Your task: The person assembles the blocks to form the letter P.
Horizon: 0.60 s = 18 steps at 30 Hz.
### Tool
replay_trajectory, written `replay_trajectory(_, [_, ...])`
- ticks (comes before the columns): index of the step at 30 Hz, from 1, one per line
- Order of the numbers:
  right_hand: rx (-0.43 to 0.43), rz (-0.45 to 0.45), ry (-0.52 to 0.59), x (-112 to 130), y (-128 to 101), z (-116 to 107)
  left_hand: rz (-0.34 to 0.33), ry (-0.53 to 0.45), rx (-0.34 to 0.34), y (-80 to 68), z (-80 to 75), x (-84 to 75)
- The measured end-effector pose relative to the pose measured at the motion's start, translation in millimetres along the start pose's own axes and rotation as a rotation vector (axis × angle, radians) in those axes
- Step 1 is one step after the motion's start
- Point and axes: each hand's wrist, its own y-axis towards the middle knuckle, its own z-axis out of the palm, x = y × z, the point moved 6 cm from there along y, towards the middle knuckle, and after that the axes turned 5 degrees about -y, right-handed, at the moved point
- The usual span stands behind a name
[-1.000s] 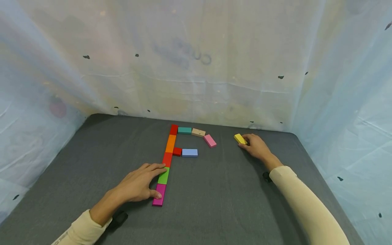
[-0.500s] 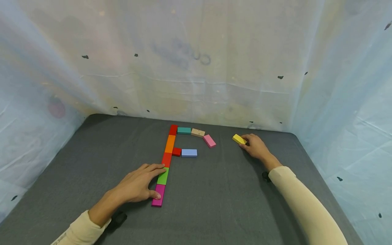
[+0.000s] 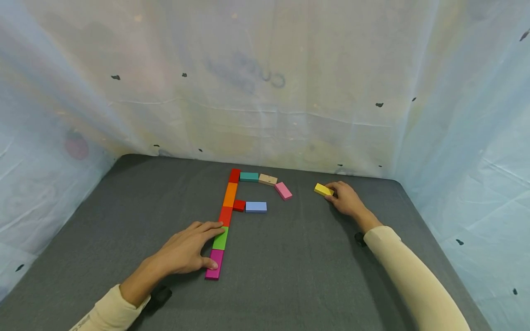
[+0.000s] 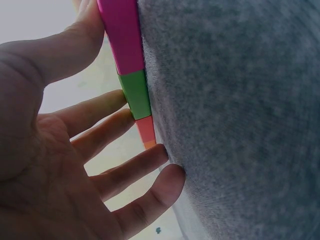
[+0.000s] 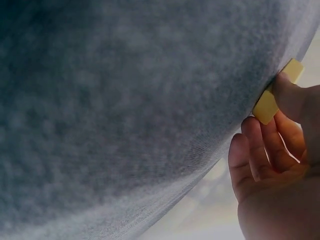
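Observation:
My left hand [image 3: 186,248] lies with spread, mostly straight fingers along a column of flat blocks. Its thumb touches the magenta block [image 3: 213,273] and its fingertips touch the green block [image 3: 220,240]. Above these in the column come a red-orange block [image 3: 225,216], an orange block [image 3: 230,195] and a red block [image 3: 234,175]. Off to the right, my right hand [image 3: 348,200] pinches a yellow block [image 3: 322,189] between thumb and fingers, low at the tabletop. In the right wrist view the thumb lies across the yellow block [image 5: 266,107].
Right of the column's top run a teal block [image 3: 249,177], a tan block [image 3: 267,179] and a slanted pink block [image 3: 283,191]. Lower, a small red block [image 3: 239,205] adjoins a light-blue block [image 3: 256,207]. Pale sheeting [image 3: 265,115] hangs around the dark grey table [image 3: 281,285].
The yellow block has turned slightly in my right hand's grip, its long side now lying nearer to level across the view. My left hand stays on the column.

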Motion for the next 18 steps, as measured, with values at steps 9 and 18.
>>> replay_trajectory(9, [-0.002, 0.002, 0.035, 1, -1, -1, -0.004, 0.002, 0.005, -0.3, 0.4, 0.2])
replay_trajectory(18, [-0.021, -0.045, 0.054, 12, 0, 0, 0.000, -0.006, 0.004, -0.4, 0.0, -0.1])
